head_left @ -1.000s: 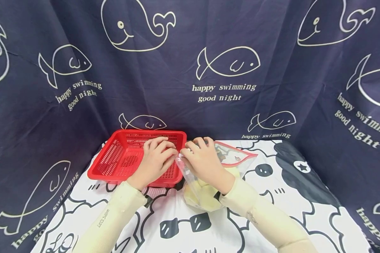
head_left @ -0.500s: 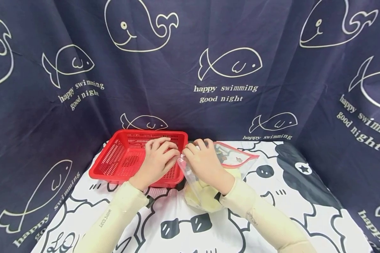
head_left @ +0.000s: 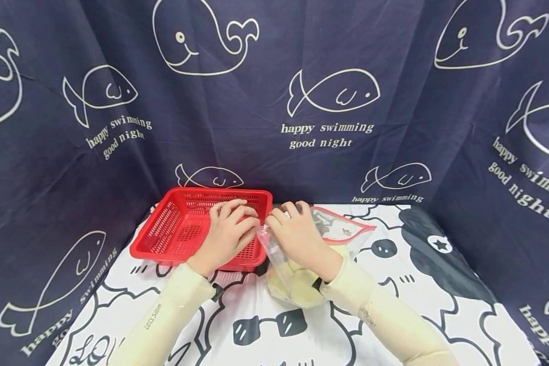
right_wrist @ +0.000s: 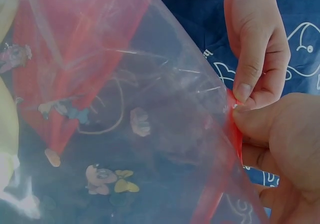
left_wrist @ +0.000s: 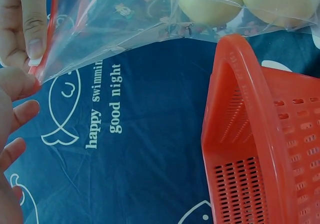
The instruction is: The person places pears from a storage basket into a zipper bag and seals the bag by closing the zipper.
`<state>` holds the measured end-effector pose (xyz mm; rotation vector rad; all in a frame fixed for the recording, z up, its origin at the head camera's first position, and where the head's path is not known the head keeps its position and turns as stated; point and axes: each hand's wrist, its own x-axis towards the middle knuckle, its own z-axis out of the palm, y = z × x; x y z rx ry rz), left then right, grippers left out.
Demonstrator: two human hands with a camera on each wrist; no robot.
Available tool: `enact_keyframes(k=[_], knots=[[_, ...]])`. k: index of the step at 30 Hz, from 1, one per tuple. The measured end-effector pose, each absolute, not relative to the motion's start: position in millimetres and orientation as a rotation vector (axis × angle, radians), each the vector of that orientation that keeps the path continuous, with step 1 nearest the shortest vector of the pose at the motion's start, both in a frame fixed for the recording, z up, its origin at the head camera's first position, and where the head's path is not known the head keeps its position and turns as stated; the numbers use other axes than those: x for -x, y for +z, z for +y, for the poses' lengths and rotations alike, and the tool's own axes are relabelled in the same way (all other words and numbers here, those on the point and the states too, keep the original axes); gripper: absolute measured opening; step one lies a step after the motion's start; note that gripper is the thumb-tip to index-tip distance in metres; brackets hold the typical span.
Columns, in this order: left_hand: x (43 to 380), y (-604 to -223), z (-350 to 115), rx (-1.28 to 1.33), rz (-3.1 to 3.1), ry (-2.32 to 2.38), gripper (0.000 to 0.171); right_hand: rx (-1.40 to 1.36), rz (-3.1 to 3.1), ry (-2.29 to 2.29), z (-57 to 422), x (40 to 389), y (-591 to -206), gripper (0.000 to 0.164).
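Note:
A clear zip bag (head_left: 276, 259) with a red zip strip (right_wrist: 235, 129) and small cartoon prints holds several pale yellow, round fruit-like things (head_left: 303, 288). At the left end of its mouth, my left hand (head_left: 226, 231) pinches the corner of the strip between thumb and finger. Right beside it, my right hand (head_left: 297, 234) pinches the strip at a small white slider (left_wrist: 35, 62). The fingertips of both hands nearly meet there. Farther right, the mouth gapes between its red edges. My right hand and forearm cover part of the bag in the head view.
A red perforated plastic basket (head_left: 139, 249) stands just left of the bag, partly behind my left hand. White cloth with black cartoon drawings (head_left: 274, 351) covers the table. Dark blue fabric (head_left: 256, 127) with fish and whale outlines hangs at the back and both sides.
The head view has shifted slightly. Both hands keep their hold at the bag's corner, with the right fingertips a little farther from the left ones.

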<state>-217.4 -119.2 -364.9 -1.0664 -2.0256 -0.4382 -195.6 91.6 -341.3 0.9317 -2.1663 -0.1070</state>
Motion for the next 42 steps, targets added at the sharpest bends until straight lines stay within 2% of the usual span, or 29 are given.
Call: enact_keyframes(k=[20, 32, 42], knots=[[217, -373, -126, 1.049, -2.033, -0.471, 0.017, -0.902, -2.193, -0.072, 122, 197, -344, 0.014], [216, -374, -129, 1.033, -2.064, -0.472, 0.015, -0.897, -2.306, -0.037, 146, 193, -342, 0.011], [217, -378, -131, 1.02, -2.062, -0.499, 0.018, -0.884, -2.243, 0.023, 171, 194, -346, 0.016]])
